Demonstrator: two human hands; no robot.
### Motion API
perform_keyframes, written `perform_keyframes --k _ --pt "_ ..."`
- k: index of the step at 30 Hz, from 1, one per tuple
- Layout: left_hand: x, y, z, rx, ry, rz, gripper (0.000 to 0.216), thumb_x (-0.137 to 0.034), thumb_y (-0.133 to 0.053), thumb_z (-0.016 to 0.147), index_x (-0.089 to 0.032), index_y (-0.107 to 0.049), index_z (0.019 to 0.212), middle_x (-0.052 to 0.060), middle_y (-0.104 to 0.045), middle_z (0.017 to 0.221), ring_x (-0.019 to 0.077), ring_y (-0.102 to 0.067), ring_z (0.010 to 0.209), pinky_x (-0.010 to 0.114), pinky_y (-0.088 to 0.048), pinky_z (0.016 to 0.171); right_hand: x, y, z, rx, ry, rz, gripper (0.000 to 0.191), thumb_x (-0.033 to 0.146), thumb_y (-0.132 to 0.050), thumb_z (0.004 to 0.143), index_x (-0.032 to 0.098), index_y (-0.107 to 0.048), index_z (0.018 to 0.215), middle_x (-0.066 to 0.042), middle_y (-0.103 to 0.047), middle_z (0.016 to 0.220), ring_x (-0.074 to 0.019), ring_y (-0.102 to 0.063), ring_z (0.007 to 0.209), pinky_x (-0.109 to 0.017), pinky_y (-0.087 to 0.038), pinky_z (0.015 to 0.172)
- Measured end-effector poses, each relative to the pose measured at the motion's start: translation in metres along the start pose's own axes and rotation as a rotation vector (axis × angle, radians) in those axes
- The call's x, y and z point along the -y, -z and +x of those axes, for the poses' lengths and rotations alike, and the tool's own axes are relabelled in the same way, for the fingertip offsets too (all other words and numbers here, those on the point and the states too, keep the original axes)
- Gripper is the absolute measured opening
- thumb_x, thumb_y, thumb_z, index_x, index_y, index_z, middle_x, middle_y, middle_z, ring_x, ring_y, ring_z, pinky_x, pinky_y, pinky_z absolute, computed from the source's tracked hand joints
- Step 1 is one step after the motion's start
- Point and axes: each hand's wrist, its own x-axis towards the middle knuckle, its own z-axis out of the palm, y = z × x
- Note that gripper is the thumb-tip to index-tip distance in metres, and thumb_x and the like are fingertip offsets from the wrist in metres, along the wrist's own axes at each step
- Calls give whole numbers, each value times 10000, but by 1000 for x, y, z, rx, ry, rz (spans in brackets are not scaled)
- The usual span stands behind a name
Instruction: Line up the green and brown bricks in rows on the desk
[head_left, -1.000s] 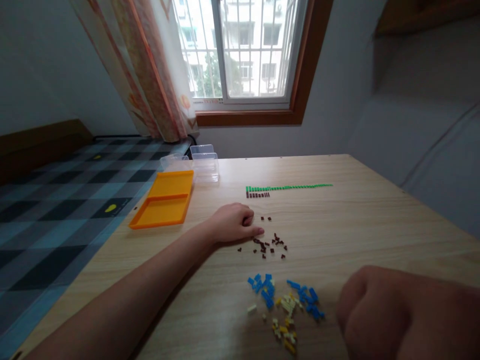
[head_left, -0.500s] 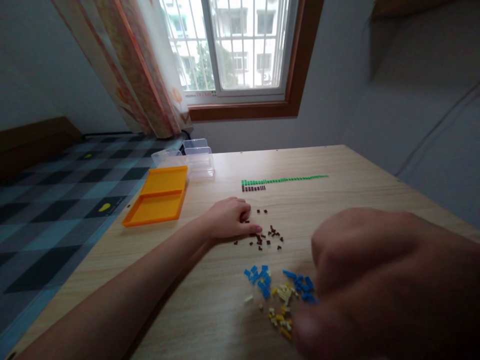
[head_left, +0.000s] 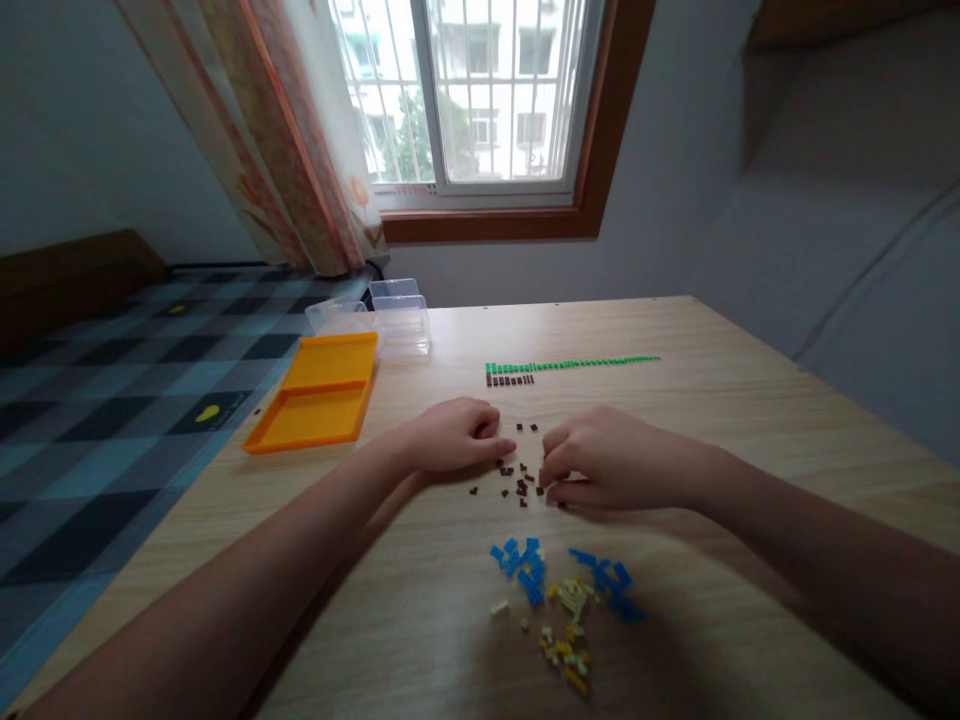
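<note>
Small brown building bricks (head_left: 522, 488) lie scattered in a loose group between my two hands. My left hand (head_left: 457, 435) rests on the tabletop at the left of them, its fingers curled under and its thumb stretched toward the bricks; nothing shows in it. On the other side, my right hand (head_left: 592, 460) is low over the bricks, thumb and forefinger slightly apart beside a brown piece, with some bricks hidden behind it. Beyond the hands, a short row of brown bricks (head_left: 510, 380) runs along a longer row of green bricks (head_left: 570, 364).
Nearer me are blue bricks (head_left: 531, 580), more blue bricks (head_left: 604, 575) and a yellow and cream heap (head_left: 574, 597). An orange two-part tray (head_left: 330, 360) and clear plastic boxes (head_left: 401, 325) stand at the left of the wooden table (head_left: 750, 400). A checked bed (head_left: 97, 380) adjoins it.
My right hand has gone from close in front of the camera, at lower right, forward and left down to the brown bricks. My left hand has hardly moved.
</note>
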Motion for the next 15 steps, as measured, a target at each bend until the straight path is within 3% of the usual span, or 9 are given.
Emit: perform_keyframes --k 9,15 --pt "7 -3 1 -2 -3 -56 334 -455 -566 824 -194 -445 655 -18 -510 637 133 -436 616 271 -272 563 -4 -15 4 -50 16 -13 170 176 -597 810 228 -758 799 4 -688 740 -115 -563 636 -267 -339 593" --pt "9 -3 1 8 22 -107 327 -440 -574 816 -197 -425 656 -28 -489 625 130 -426 610 268 -268 554 -1 -12 3 -119 65 35 141 247 -614 872 244 -754 892 5 -697 790 -112 -585 691 -257 -355 633"
